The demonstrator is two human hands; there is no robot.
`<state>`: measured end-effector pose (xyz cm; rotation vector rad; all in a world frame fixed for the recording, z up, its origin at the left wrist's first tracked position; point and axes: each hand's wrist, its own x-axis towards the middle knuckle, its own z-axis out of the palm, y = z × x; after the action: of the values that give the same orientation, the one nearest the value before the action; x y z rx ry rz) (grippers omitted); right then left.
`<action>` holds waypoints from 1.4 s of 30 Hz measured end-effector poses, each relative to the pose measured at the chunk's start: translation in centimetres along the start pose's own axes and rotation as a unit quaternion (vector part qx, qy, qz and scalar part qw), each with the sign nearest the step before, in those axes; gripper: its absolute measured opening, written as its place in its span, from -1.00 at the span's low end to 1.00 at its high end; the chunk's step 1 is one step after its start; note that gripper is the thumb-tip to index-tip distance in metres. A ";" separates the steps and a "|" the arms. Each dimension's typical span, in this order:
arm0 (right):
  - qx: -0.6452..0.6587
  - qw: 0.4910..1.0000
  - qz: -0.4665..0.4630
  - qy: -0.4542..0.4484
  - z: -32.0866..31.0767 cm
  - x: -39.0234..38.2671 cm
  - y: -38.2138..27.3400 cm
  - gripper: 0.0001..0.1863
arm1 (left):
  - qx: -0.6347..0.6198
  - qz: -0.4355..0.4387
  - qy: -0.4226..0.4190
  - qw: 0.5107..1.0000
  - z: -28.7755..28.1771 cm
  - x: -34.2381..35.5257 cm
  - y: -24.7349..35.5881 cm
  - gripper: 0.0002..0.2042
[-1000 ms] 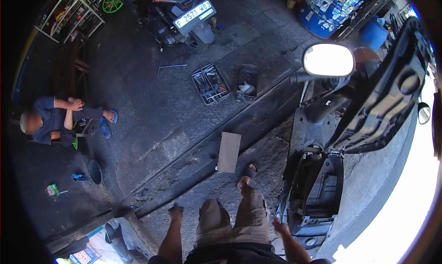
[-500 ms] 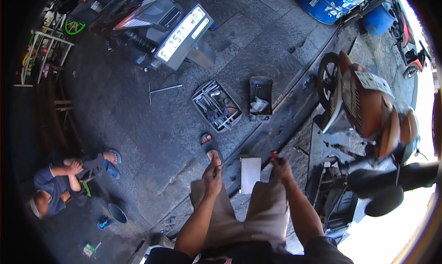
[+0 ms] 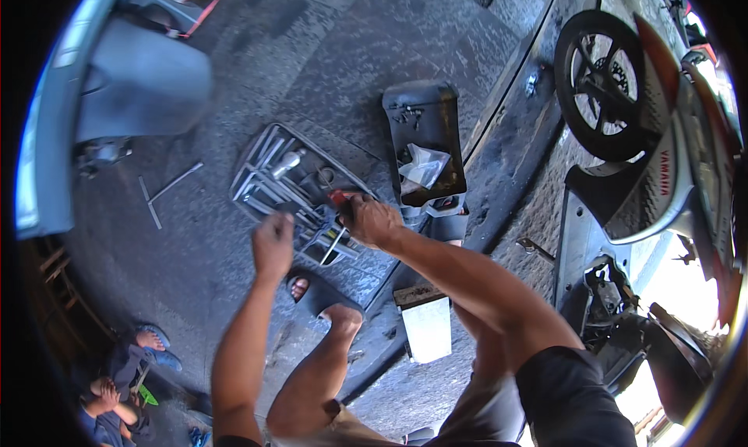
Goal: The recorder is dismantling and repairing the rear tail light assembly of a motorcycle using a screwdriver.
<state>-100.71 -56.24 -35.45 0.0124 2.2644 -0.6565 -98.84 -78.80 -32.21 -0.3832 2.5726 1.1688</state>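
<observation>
Over the near right edge of the tool tray (image 3: 243,155), my right hand (image 3: 375,222) is closed round a red-handled screwdriver (image 3: 340,197). The tray is full of wrenches, sockets and other metal tools. My left hand (image 3: 273,246) is at the tray's near left side, slightly blurred, with its fingers curled; whether anything is in them is hidden. Right of the tray lies a dark open bin (image 3: 421,96) holding a clear plastic bag (image 3: 425,166) and small metal parts.
A T-handle wrench (image 3: 167,186) lies on the floor to the left. Between my knees stands a pale box (image 3: 427,330). A partly stripped motorcycle (image 3: 670,159) is on the right, another vehicle's grey part (image 3: 140,81) at upper left. A seated person (image 3: 113,400) is at lower left.
I have leaned forward toward the tool tray. My right hand has brought the screwdriver from beside my knee to over the tray; my left hand has moved from my knee to the tray's side.
</observation>
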 end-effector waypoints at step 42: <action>-0.022 0.964 -0.118 0.236 -13.1 1.2 17.0 -0.76 | -0.058 -0.014 -0.247 0.967 3.9 0.4 -0.1 -0.66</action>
<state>-106.98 -35.67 -36.44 -0.1398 2.7702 -0.7930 -98.56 -75.93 -34.91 -0.1269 2.0705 1.2254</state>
